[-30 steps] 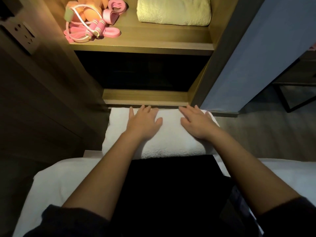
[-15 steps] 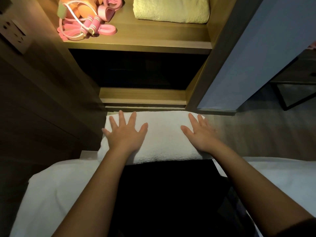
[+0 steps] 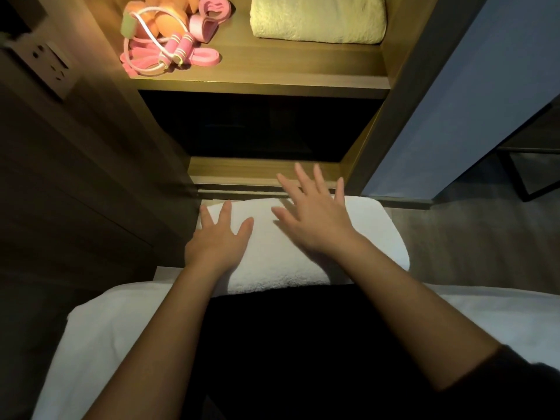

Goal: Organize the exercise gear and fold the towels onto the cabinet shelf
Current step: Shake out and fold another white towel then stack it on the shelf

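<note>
- A white sheet [image 3: 100,328] lies nearest, across the bottom.
- Just beyond it, a folded white towel [image 3: 372,247] lies in front of the cabinet.
- The left hand [image 3: 216,244] rests flat on the towel's left part, fingers spread, gripping nothing.
- The right hand [image 3: 315,219] is spread over the towel's middle and holds nothing; contact is unclear.
- On the lit shelf [image 3: 272,71] beyond, a pink jump rope [image 3: 175,51] lies left and a folded yellow towel [image 3: 318,19] right.

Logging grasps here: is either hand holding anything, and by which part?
Nothing is held. Left hand rests flat on the white towel; right hand spreads open over it.
</note>
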### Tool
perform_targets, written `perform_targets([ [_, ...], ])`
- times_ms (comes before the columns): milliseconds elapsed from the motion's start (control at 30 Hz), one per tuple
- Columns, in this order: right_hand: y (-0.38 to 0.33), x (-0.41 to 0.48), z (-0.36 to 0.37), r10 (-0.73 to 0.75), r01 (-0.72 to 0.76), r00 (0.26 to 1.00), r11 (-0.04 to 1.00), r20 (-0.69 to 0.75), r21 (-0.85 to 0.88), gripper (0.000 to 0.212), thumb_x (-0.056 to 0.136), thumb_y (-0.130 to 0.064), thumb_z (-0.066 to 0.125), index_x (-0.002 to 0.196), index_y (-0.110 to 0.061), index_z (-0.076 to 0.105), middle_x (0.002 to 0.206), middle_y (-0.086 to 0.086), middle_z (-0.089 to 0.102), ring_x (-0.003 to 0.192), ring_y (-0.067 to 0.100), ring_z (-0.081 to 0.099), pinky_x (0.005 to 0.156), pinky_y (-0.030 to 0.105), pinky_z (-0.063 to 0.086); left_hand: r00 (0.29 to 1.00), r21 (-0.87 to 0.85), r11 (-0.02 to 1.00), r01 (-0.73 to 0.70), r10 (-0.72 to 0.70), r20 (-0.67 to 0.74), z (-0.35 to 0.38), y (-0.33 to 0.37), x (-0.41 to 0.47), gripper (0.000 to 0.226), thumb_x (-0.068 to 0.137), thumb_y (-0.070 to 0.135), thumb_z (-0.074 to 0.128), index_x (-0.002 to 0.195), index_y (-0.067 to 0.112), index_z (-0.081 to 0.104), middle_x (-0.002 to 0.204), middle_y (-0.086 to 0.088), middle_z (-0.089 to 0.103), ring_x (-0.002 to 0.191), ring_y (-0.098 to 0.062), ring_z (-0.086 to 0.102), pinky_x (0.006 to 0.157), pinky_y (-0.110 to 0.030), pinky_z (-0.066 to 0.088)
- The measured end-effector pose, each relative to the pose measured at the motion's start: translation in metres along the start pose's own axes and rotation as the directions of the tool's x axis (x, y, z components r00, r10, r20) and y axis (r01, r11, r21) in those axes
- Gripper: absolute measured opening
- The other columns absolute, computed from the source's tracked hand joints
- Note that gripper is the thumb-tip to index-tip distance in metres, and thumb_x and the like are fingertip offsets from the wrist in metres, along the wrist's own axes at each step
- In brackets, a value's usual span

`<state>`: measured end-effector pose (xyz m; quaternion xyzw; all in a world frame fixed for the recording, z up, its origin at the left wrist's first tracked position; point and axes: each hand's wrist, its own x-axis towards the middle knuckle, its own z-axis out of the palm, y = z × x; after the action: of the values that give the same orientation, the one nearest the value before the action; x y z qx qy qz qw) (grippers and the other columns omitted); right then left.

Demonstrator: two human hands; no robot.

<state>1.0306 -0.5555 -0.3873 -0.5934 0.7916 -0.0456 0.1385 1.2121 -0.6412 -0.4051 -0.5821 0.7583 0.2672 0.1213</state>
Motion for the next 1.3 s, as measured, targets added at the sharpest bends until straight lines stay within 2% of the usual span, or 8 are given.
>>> perform_targets([
  [100,0.024,-0.005,0.017,0.098,-0.093,0.961,0.995,0.260,-0.033,0.066,0.095,-0.069,0.008,0.155,-0.040,0.005,0.165,-0.005,-0.003,0.151,0.025,-0.010,0.115,0.063,-0.010,0.999,-0.003,0.999,-0.043,0.043,-0.015,0.001,-0.002,-0.001,0.070,0.091,0.074,0.016,0.152,0.044,0.002,0.164,0.001,-0.013,0.141,-0.038,0.032,0.101,-0.050,0.041],
  [267,0.039,0.001,0.017,0.173,-0.153,0.939,0.984,0.297,-0.090,0.071,0.092,-0.072,0.008,0.154,-0.039,0.007,0.165,-0.003,0.000,0.151,0.030,-0.007,0.113,0.066,-0.009,0.994,-0.111,0.989,-0.098,0.091,-0.061,-0.002,-0.004,-0.005,0.068,0.095,0.066,0.032,0.154,0.038,0.011,0.165,0.003,-0.006,0.144,-0.033,0.030,0.103,-0.049,0.040],
  [367,0.028,0.009,0.014,0.157,-0.144,0.949,0.987,0.273,-0.065,0.069,0.094,-0.069,0.013,0.154,-0.034,0.017,0.164,0.003,0.013,0.151,0.033,0.003,0.112,0.066,-0.008,0.990,-0.428,0.900,-0.080,0.024,-0.136,-0.005,-0.018,-0.013,0.070,0.096,0.049,0.051,0.154,0.029,0.019,0.163,0.003,0.012,0.144,-0.026,0.028,0.106,-0.045,0.037],
  [467,0.007,0.020,0.012,0.052,-0.068,0.973,0.996,0.224,0.065,0.064,0.097,-0.064,0.021,0.151,-0.029,0.029,0.157,0.005,0.031,0.146,0.028,0.022,0.113,0.066,-0.003,0.980,-0.617,0.787,0.023,-0.139,-0.140,-0.008,-0.043,-0.029,0.057,0.093,0.045,0.058,0.141,0.021,0.041,0.133,-0.002,0.052,0.113,-0.019,0.054,0.082,-0.031,0.047],
  [600,-0.027,0.036,0.016,-0.069,0.040,0.973,0.990,0.222,0.134,0.065,0.097,-0.063,0.024,0.152,-0.028,0.028,0.156,0.004,0.033,0.145,0.027,0.026,0.115,0.064,0.000,0.979,-0.620,0.785,-0.015,-0.114,-0.168,-0.010,-0.066,-0.056,0.023,0.089,0.041,0.063,0.093,0.018,0.063,0.086,-0.002,0.063,0.078,-0.014,0.058,0.059,-0.022,0.042],
  [1033,-0.057,0.048,0.031,-0.075,0.050,0.985,0.986,0.154,0.158,0.057,0.099,-0.056,0.027,0.149,-0.028,0.032,0.151,0.005,0.041,0.140,0.029,0.034,0.116,0.059,0.009,0.998,-0.843,0.534,0.057,-0.014,0.059,-0.031,-0.067,-0.049,0.020,0.089,0.027,0.066,0.088,0.008,0.067,0.092,-0.005,0.067,0.091,-0.022,0.060,0.076,-0.034,0.046],
  [1167,-0.061,0.048,0.033,-0.075,0.054,0.988,0.987,0.137,0.151,0.056,0.099,-0.055,0.029,0.147,-0.029,0.035,0.149,0.004,0.043,0.138,0.028,0.036,0.116,0.058,0.010,0.983,-0.703,0.705,0.094,0.048,0.180,-0.042,-0.062,-0.039,0.030,0.087,0.038,0.070,0.102,0.013,0.069,0.102,-0.001,0.068,0.095,-0.017,0.063,0.072,-0.029,0.047],
  [1300,-0.060,0.048,0.032,-0.052,0.027,0.990,0.982,0.129,0.190,0.055,0.100,-0.054,0.027,0.148,-0.029,0.035,0.150,0.003,0.043,0.139,0.028,0.035,0.116,0.057,0.010,0.982,-0.731,0.681,0.036,0.110,0.151,-0.052,-0.057,-0.032,0.010,0.088,0.021,0.071,0.097,0.016,0.069,0.100,-0.002,0.072,0.094,-0.018,0.067,0.075,-0.027,0.053],
])
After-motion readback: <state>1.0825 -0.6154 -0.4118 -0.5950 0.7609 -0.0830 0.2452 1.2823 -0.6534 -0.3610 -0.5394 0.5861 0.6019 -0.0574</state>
